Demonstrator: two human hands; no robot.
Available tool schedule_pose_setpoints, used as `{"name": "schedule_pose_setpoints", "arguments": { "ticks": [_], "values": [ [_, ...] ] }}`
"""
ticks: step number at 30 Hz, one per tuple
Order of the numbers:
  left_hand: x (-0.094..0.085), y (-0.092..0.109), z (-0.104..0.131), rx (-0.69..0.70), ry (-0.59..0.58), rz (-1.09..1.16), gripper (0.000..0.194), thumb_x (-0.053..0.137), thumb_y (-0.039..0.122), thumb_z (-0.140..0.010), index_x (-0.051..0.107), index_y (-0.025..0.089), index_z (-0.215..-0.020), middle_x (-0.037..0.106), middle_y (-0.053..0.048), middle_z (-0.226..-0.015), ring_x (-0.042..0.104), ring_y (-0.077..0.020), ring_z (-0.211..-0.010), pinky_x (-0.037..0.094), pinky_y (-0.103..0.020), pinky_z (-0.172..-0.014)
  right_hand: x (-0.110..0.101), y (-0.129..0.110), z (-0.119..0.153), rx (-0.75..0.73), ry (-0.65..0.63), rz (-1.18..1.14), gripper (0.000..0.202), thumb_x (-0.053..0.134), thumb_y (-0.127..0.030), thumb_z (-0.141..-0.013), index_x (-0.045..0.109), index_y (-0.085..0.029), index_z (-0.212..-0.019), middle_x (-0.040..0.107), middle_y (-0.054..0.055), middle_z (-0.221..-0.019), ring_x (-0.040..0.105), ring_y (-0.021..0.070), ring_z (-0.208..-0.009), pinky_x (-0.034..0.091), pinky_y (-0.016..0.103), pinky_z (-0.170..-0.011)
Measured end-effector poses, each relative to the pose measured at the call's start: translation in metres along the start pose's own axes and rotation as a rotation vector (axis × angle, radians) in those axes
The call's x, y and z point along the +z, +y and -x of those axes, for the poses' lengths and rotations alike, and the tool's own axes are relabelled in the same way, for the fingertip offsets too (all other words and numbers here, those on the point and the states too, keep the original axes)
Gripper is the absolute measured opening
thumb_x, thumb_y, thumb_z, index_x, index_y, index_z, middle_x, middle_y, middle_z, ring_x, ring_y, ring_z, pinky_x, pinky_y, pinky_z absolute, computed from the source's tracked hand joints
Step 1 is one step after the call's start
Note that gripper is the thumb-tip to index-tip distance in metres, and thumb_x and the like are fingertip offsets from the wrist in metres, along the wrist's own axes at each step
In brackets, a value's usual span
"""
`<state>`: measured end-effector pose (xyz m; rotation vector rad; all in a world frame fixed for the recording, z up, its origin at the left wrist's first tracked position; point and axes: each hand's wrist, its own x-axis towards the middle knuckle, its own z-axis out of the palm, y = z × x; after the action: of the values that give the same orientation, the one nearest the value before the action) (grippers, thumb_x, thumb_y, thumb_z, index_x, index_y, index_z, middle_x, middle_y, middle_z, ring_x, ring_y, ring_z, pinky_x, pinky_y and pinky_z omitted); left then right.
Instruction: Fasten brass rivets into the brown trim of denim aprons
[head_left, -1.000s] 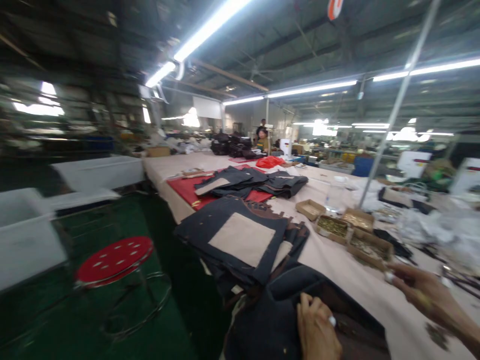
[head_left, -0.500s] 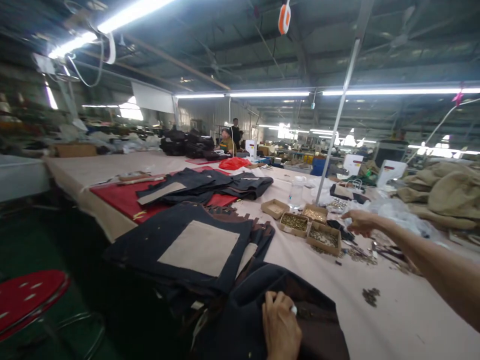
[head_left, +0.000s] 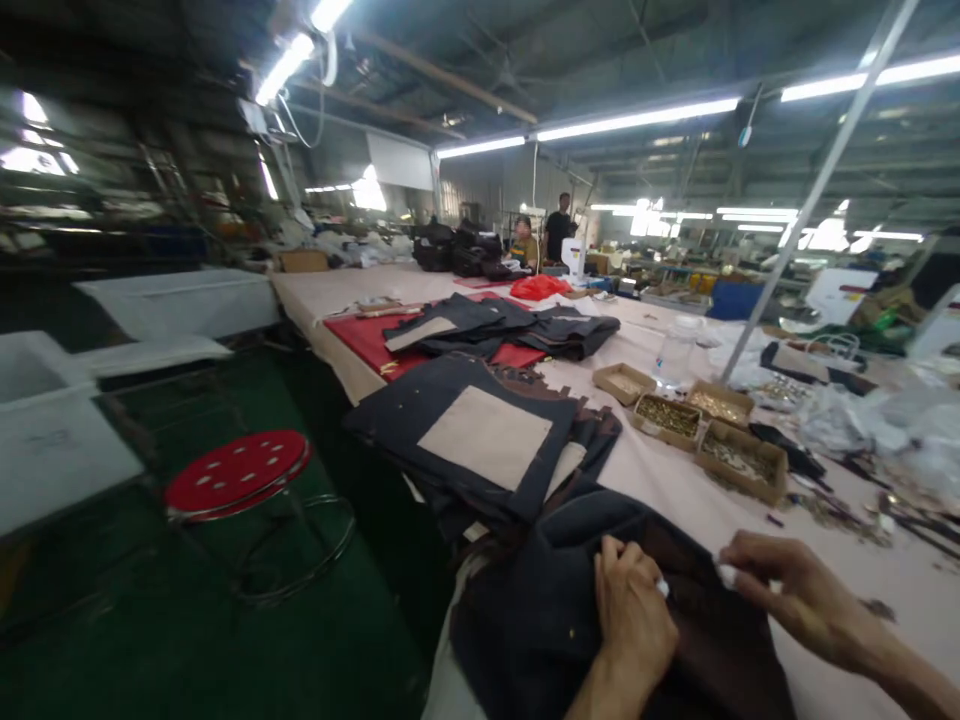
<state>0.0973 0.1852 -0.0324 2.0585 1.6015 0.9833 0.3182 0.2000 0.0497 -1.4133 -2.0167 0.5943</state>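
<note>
1. The left hand (head_left: 634, 610) is grasping the dark blue fabric panel (head_left: 540, 600), its fingers curling over a fold beside the brown underside; a white wrap (head_left: 662, 588) is showing on one finger. This hold is staying as it was half a second ago.
2. The panel is lying at the near edge of the bench (head_left: 660, 490), its left side hanging over.
3. The right hand (head_left: 795, 600) is now hovering at or touching the panel's right edge, its fingers bending together; whether they are pinching anything, I cannot tell. Half a second ago it was stretching far right, beyond the cardboard boxes.
4. The right wrist is now partly covering a small heap of metal pieces (head_left: 877, 608), which was lying in plain sight then.
5. The stack of dark panels (head_left: 405, 420), with a beige patch (head_left: 484, 440) on top, is sitting just beyond the held panel.
6. Farther right, the cardboard boxes (head_left: 742, 462) are holding small fittings, near a clear plastic jar (head_left: 679, 355).
7. The view is swinging back left, so the red stool (head_left: 240, 470) is showing whole again.
</note>
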Motion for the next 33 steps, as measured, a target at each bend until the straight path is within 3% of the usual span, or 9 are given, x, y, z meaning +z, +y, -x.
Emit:
{"name": "schedule_pose_setpoints", "arguments": {
  "ticks": [3,7,11,17,27,33],
  "values": [
    [-0.013,0.01,-0.007,0.055,-0.036,-0.007,0.012,0.056,0.014,-0.081,0.065,0.021,-0.078,0.067,-0.008,-0.096,0.049,-0.0291,-0.108,0.04,-0.044,-0.089,0.04,0.011,0.031,0.007,-0.061,-0.096,0.033,0.062,-0.05,-0.09,0.076,-0.021,-0.099,0.07,0.009,-0.091,0.063,0.0217,-0.078,0.051,0.032,-0.069],
    [-0.013,0.012,-0.021,0.091,-0.086,0.024,0.011,0.058,0.014,-0.08,0.065,0.022,-0.081,0.067,-0.006,-0.094,0.049,-0.0271,-0.106,0.041,-0.042,-0.086,0.063,0.032,0.042,0.066,0.022,-0.081,0.033,0.068,-0.041,-0.084,0.075,-0.023,-0.111,0.069,0.009,-0.101,0.063,0.0223,-0.085,0.05,0.032,-0.071],
    [-0.01,0.008,-0.021,0.09,-0.081,0.061,0.012,0.06,0.01,-0.074,0.062,0.021,-0.081,0.068,-0.005,-0.092,0.05,-0.0253,-0.102,0.042,-0.04,-0.084,0.064,0.045,0.036,0.131,0.044,-0.083,0.031,0.069,-0.035,-0.081,0.075,-0.023,-0.109,0.07,0.007,-0.101,0.058,0.0173,-0.072,0.047,0.03,-0.065],
    [-0.011,0.009,-0.023,0.079,-0.109,0.08,0.013,0.061,0.008,-0.072,0.062,0.021,-0.075,0.07,-0.003,-0.097,0.052,-0.024,-0.102,0.045,-0.038,-0.086,0.062,0.037,0.024,0.251,-0.006,0.015,0.027,0.067,-0.04,-0.082,0.078,-0.022,-0.099,0.07,0.004,-0.089,0.056,0.0167,-0.068,0.043,0.029,-0.063],
    [-0.011,0.028,-0.053,-0.182,-0.258,-0.141,0.019,0.07,0.021,-0.068,0.074,0.018,-0.087,0.071,-0.012,-0.094,0.061,-0.0269,-0.101,0.052,-0.037,-0.09,0.056,0.016,-0.005,0.527,-0.166,0.166,0.015,0.064,-0.031,-0.076,0.074,-0.019,-0.074,0.067,0.002,-0.066,0.056,0.0143,-0.061,0.034,0.026,-0.054],
    [-0.014,0.035,-0.074,-0.273,-0.366,-0.205,0.029,0.071,0.024,-0.068,0.074,0.015,-0.095,0.074,-0.016,-0.102,0.064,-0.0297,-0.107,0.054,-0.037,-0.091,0.052,0.018,-0.016,0.596,-0.212,0.181,0.015,0.063,-0.03,-0.074,0.073,-0.02,-0.069,0.065,0.003,-0.061,0.054,0.0152,-0.057,0.033,0.027,-0.052]
  ]
}}
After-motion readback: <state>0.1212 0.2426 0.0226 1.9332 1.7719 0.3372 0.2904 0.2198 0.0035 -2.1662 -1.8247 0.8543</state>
